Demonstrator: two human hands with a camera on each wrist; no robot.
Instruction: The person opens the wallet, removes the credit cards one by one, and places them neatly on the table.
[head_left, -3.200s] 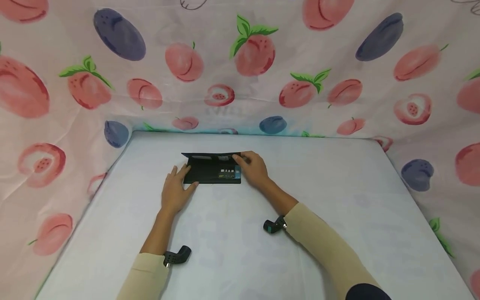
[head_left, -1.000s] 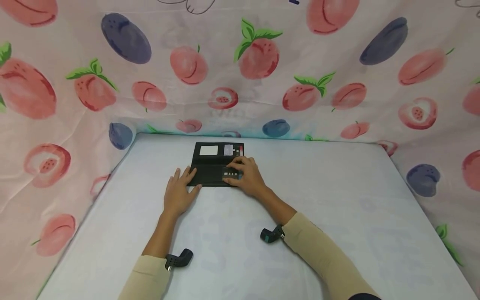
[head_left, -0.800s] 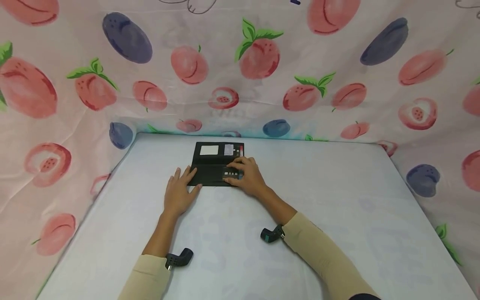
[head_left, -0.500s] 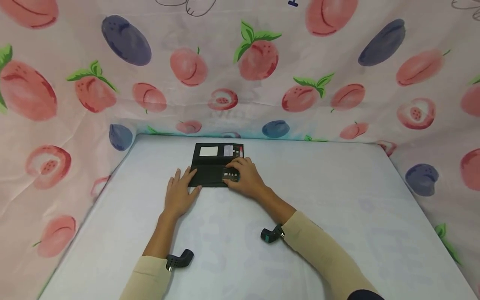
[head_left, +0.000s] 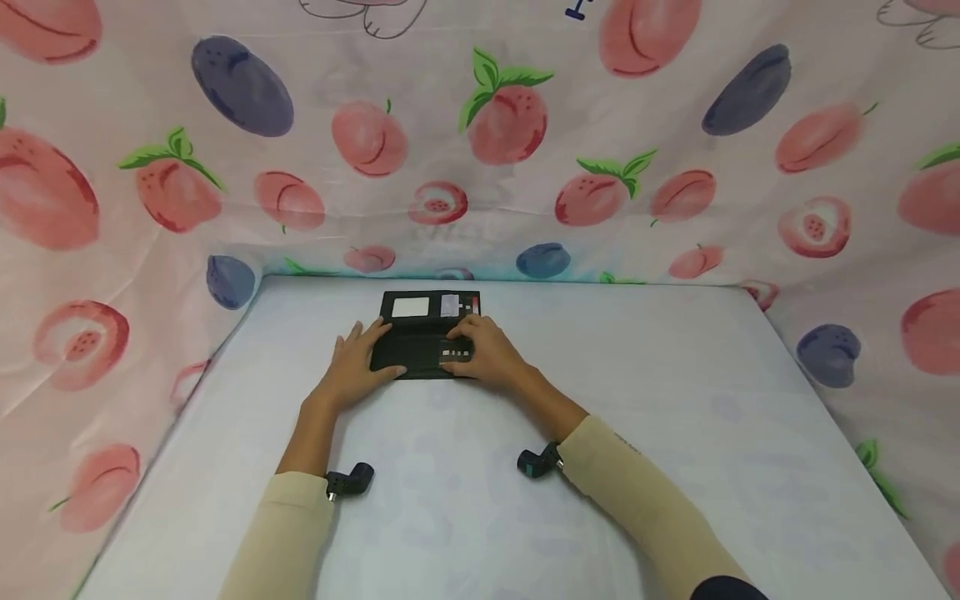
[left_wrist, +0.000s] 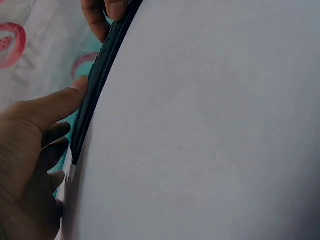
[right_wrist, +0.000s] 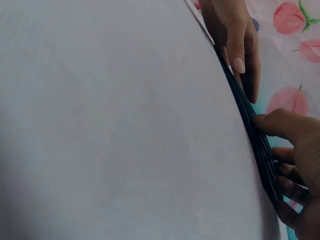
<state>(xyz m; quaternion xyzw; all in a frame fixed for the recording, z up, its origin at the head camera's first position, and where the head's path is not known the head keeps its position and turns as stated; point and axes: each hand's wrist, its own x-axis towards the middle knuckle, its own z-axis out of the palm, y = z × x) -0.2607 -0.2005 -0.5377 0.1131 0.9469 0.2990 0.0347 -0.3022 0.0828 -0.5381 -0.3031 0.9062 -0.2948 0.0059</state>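
Note:
A long black wallet (head_left: 412,348) lies unfolded near the table's far edge. Its upper panel shows a white card (head_left: 410,307), a pale lilac paper (head_left: 450,305) and a dark card with a red end. A dark card (head_left: 455,353) with small light squares sits in the lower panel. Across it, thumb and forefinger of my right hand (head_left: 492,354) pinch its edges, covering its right end. My left hand (head_left: 352,367) rests at the wallet's left side, fingers extended, thumb touching the lower panel. Both wrist views show the wallet (left_wrist: 97,82) edge-on.
A white-covered table (head_left: 442,483) lies under both forearms. Behind and beside it hangs a fruit-print cloth (head_left: 442,125), meeting the table's far edge just beyond the wallet. Each wrist carries a small black camera (head_left: 350,481).
The wallet's upper panel, raised at first, now lies flat. My right hand has moved from that flap down to the lower card. My left hand has shifted slightly, its thumb now on the lower panel.

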